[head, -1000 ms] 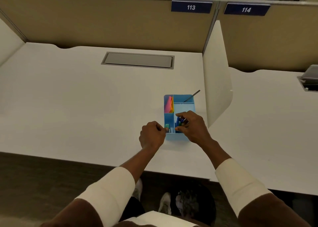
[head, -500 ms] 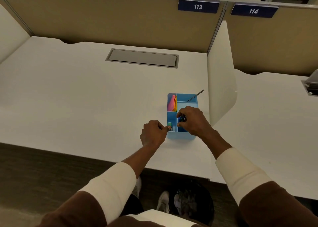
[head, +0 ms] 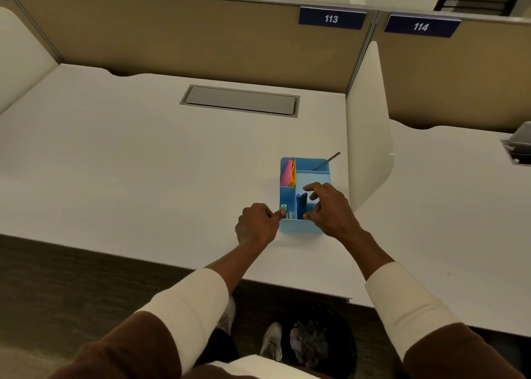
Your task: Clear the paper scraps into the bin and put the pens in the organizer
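A blue organizer (head: 298, 225) with several compartments stands on the white desk (head: 143, 163), near its right divider. Blue and green pens (head: 301, 202) stand in its near right compartment. A thin dark pen (head: 327, 160) leans out of the back compartment. My right hand (head: 330, 210) hovers just over the coloured pens, fingers spread, holding nothing. My left hand (head: 255, 225) is curled, its thumb pinching the organizer's near left corner beside a small green item (head: 283, 207). A black bin (head: 319, 347) with paper scraps in it sits under the desk.
Pink and orange notes (head: 288, 173) fill the organizer's back left slot. A grey cable hatch (head: 240, 100) lies at the back of the desk. A white side divider (head: 369, 125) stands right of the organizer. My shoes (head: 271, 341) are beside the bin.
My right hand has let go of the coloured pens, which now stand in the organizer, and its fingers have spread. My left hand has stayed at the organizer's corner.
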